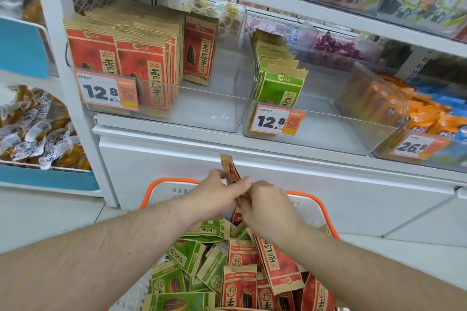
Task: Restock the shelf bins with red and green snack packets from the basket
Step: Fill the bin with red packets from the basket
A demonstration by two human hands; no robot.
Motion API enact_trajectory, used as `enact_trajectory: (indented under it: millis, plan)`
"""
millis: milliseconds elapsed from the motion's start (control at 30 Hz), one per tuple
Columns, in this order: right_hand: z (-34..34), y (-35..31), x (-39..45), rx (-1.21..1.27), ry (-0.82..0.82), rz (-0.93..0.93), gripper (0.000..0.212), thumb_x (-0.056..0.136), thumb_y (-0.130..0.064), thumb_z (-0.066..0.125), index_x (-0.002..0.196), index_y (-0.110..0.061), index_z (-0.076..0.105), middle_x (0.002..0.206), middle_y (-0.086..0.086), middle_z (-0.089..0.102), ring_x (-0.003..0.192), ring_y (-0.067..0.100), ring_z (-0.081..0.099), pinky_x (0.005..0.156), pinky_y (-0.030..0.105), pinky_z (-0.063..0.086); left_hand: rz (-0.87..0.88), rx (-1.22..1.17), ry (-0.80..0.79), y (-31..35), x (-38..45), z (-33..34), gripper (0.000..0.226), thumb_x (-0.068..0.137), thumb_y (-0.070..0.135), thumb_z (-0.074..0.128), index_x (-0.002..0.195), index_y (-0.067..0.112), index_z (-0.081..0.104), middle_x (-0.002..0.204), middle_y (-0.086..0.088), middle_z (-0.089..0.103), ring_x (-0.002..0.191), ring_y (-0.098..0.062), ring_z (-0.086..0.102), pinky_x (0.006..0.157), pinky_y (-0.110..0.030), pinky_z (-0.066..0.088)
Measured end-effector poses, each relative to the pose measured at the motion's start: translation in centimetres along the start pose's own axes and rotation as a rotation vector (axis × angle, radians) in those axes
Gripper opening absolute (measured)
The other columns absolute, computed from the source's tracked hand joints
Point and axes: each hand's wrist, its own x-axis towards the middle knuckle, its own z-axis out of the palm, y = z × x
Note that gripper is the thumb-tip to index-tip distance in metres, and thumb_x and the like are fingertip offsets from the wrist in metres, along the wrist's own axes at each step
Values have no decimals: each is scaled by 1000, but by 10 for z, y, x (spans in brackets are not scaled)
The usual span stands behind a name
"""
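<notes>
at lower centre of the frame, left hand (214, 190) and right hand (265, 206) both pinch upright red packets (231, 171) above the basket (161, 185).

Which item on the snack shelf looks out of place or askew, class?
One red packet stands alone at the back of the red bin, apart from the tidy front rows, turned at a slight angle. The green packets lean in a loose row. Nothing looks spilled or damaged.

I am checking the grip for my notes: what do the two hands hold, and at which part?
Both hands, left hand and right hand, pinch a few red packets above the basket, gripping the lower part; the tops stick up free.
</notes>
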Motion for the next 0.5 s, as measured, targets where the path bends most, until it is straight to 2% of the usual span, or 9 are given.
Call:
enact_trajectory:
  millis: [100, 167, 300, 400, 500]
  plan:
    - [-1, -22, -7, 65, 50, -4, 26, 87, -24, 53, 110, -14, 63, 99, 11, 63, 89, 33, 64, 71, 38, 52, -13, -212, 108, 0, 1, 4, 59, 84, 50, 71, 124, 20, 40, 116, -4, 63, 105, -21, 63, 76, -40, 57]
    - [-3, -32, -10, 110, 39, -12, 32, 81, -30, 56, 110, -19, 63, 102, 4, 59, 91, 28, 63, 74, 36, 53, 38, -262, 177, 0, 2, 0, 52, 80, 34, 78, 120, 16, 49, 102, -4, 69, 93, -21, 68, 66, -35, 56]
    - [-15, -40, -10, 245, 48, -10, 40, 78, -31, 57, 118, -29, 63, 106, -8, 55, 94, 16, 59, 80, 32, 51, 110, -205, 284, 7, 2, -25, 29, 78, -2, 69, 98, 19, 67, 89, -4, 75, 90, -26, 71, 82, -44, 58]
    - [-32, -34, 1, 353, 248, 73, 39, 82, -26, 64, 120, -27, 66, 107, -16, 55, 84, 6, 54, 80, 26, 47, 185, -179, 244, 23, -4, -46, 27, 82, -6, 68, 91, 19, 70, 89, 0, 77, 91, -22, 72, 89, -48, 55]
    - [-50, -28, 17, 500, 255, 184, 41, 84, -23, 72, 124, -25, 63, 111, -13, 58, 73, -1, 51, 80, 21, 46, 275, -185, 186, 41, -11, -65, 26, 87, -5, 66, 96, 19, 67, 92, 0, 76, 91, -21, 72, 85, -45, 55]
